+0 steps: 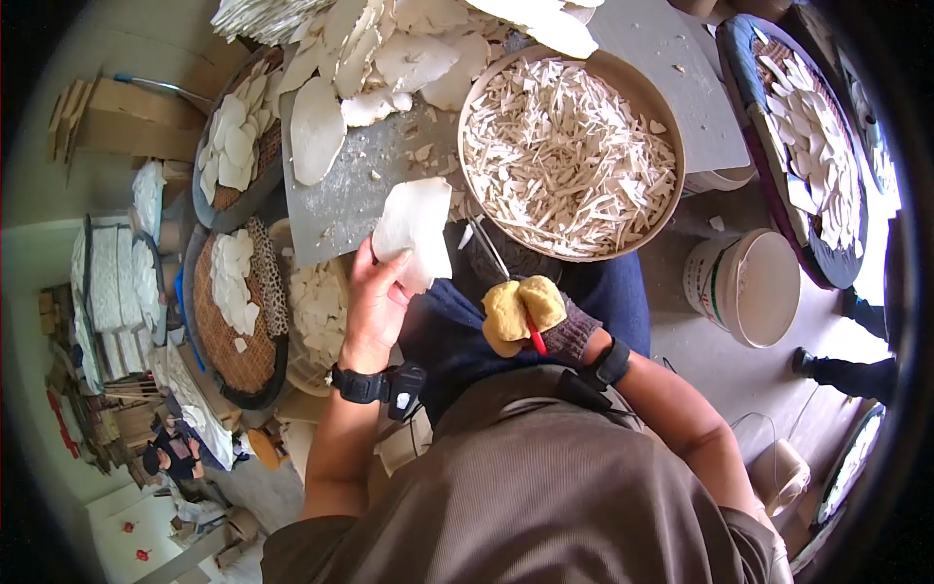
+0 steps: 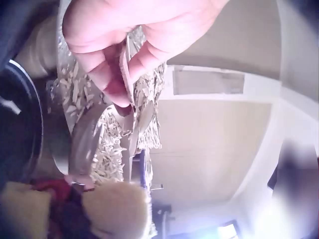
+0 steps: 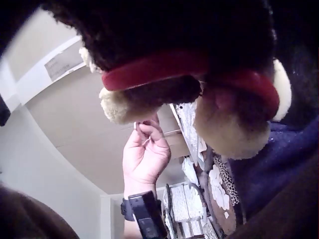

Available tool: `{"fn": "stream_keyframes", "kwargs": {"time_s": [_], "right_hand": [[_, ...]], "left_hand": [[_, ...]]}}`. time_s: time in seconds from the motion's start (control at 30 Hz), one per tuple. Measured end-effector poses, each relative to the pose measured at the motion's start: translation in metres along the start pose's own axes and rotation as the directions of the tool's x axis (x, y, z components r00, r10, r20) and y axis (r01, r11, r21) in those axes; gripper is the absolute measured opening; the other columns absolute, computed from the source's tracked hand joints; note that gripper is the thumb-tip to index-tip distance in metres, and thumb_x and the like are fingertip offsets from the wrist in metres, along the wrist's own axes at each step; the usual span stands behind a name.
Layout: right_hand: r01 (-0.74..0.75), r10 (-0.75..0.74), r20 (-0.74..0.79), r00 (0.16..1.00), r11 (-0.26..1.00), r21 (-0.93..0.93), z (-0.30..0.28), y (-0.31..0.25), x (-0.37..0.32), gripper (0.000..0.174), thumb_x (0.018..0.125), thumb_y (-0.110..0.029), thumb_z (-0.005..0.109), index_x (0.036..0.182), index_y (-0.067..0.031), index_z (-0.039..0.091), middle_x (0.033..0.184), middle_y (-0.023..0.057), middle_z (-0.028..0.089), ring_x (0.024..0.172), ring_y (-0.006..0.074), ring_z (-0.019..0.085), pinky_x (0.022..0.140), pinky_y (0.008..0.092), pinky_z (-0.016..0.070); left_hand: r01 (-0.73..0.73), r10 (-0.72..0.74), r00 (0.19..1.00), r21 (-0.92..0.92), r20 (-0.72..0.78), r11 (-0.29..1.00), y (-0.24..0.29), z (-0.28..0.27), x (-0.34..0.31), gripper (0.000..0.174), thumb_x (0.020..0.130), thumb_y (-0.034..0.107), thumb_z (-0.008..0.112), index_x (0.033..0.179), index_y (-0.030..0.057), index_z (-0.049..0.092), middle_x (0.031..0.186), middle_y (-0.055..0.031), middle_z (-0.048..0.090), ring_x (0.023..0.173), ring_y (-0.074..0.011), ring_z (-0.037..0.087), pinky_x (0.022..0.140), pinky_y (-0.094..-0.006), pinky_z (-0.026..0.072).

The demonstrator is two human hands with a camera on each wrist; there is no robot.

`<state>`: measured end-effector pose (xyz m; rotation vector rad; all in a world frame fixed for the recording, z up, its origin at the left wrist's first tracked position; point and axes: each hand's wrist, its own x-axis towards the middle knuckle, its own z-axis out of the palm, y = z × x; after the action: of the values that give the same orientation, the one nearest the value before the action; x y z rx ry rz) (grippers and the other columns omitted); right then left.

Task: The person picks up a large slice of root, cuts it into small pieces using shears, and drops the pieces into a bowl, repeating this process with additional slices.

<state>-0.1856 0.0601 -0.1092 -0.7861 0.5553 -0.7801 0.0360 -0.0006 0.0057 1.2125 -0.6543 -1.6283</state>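
In the head view my left hand pinches a thin, flat white slice between thumb and fingers, above my lap. The left wrist view shows the slice edge-on between the fingertips. My right hand wears a grey knitted glove and grips red-handled scissors, whose blades point forward toward the round tray. Yellow foam padding wraps the fingers and handles, hiding most of the grip. In the right wrist view the red handles run across the dark glove. The slice is to the left of the blades.
A round tray of white strips stands ahead, on a grey board that also bears a heap of larger slices. Round woven trays with slices stand at left and right. A white bucket stands on the floor at right.
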Motion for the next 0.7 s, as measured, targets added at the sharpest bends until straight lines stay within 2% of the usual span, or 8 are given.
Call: {"fn": "stream_keyframes", "kwargs": {"time_s": [0.1,0.17,0.23,0.27,0.37,0.47,0.6,0.7], "right_hand": [[0.173,-0.171,-0.046,0.984,0.984,0.043,0.014,-0.01,0.006,0.026,0.088,-0.019,0.063,0.107,-0.0025,0.06,0.102,0.008,0.064,0.094,0.0179,0.062,0.086,0.0304,0.0488],[0.2,-0.202,-0.006,0.979,0.975,-0.096,0.014,-0.02,0.01,0.03,0.084,-0.018,0.067,0.109,-0.004,0.06,0.104,0.0076,0.064,0.099,0.0186,0.061,0.088,0.0308,0.0476],[0.054,-0.072,-0.096,0.993,0.983,-0.176,0.003,-0.006,0.013,0.042,0.075,-0.014,0.075,0.113,-0.0057,0.058,0.109,0.0066,0.063,0.105,0.0203,0.058,0.094,0.032,0.0441],[0.146,-0.186,-0.051,0.981,0.89,-0.432,0.006,-0.02,0.009,0.043,0.075,-0.013,0.075,0.114,-0.0059,0.057,0.11,0.0064,0.062,0.107,0.0204,0.058,0.095,0.0323,0.0432],[0.241,-0.284,-0.018,0.959,0.845,-0.477,0.005,-0.021,0.008,0.031,0.087,-0.017,0.063,0.114,-0.0042,0.056,0.111,0.008,0.062,0.102,0.0179,0.06,0.091,0.0312,0.046],[0.143,-0.145,-0.148,0.978,0.989,-0.024,0.012,-0.022,0.005,0.03,0.085,-0.019,0.063,0.111,-0.0055,0.058,0.109,0.009,0.063,0.098,0.0195,0.061,0.087,0.0309,0.0481],[0.11,-0.154,-0.104,0.983,0.933,-0.341,0.011,-0.038,-0.008,0.041,0.072,-0.022,0.072,0.11,-0.0099,0.06,0.105,0.0093,0.064,0.098,0.0262,0.061,0.086,0.0331,0.049],[0.085,-0.151,-0.163,0.975,0.933,-0.35,0.008,-0.03,-0.014,0.043,0.07,-0.023,0.072,0.109,-0.0102,0.06,0.102,0.0096,0.064,0.096,0.0266,0.061,0.085,0.0343,0.0494]], "left_hand": [[-0.004,0.001,1.0,0.143,0.021,0.99,0.001,0.0,-0.007,0.052,0.085,-0.001,0.059,0.131,0.004,0.036,0.117,-0.0099,0.057,0.106,-0.0177,0.057,0.088,-0.0305,0.0498],[-0.03,0.02,0.998,0.194,0.056,0.981,-0.005,0.002,-0.01,0.053,0.085,-0.002,0.059,0.132,0.0039,0.035,0.118,-0.0109,0.056,0.105,-0.0174,0.057,0.087,-0.0306,0.05],[-0.005,-0.006,0.998,0.188,0.057,0.982,-0.008,0.008,-0.014,0.054,0.085,-0.002,0.059,0.132,0.0032,0.034,0.118,-0.0117,0.056,0.105,-0.0172,0.057,0.087,-0.0305,0.0496],[0.007,-0.017,0.998,0.184,0.057,0.983,-0.009,0.01,-0.015,0.054,0.085,-0.003,0.058,0.133,0.0029,0.034,0.119,-0.012,0.056,0.105,-0.017,0.057,0.087,-0.0305,0.0494],[-0.04,0.018,0.995,0.228,0.097,0.973,-0.013,0.008,-0.012,0.06,0.085,-0.003,0.059,0.137,0.0026,0.03,0.12,-0.0127,0.056,0.105,-0.0171,0.057,0.087,-0.0299,0.0491],[-0.127,0.114,0.991,0.253,0.066,0.959,-0.013,0.015,-0.012,0.064,0.085,-0.003,0.057,0.141,0.0032,0.026,0.122,-0.0128,0.054,0.104,-0.0167,0.057,0.088,-0.0295,0.0488],[-0.29,0.317,0.946,0.267,-0.065,0.919,-0.036,0.02,0.002,0.061,0.087,0.0,0.054,0.141,0.004,0.026,0.119,-0.0154,0.056,0.098,-0.0206,0.062,0.082,-0.0306,0.0529],[-0.166,0.174,0.985,0.307,0.002,0.937,-0.026,0.035,0.0,0.059,0.087,0.0,0.052,0.141,0.0039,0.027,0.117,-0.018,0.056,0.088,-0.0254,0.065,0.073,-0.0321,0.0564]]}}
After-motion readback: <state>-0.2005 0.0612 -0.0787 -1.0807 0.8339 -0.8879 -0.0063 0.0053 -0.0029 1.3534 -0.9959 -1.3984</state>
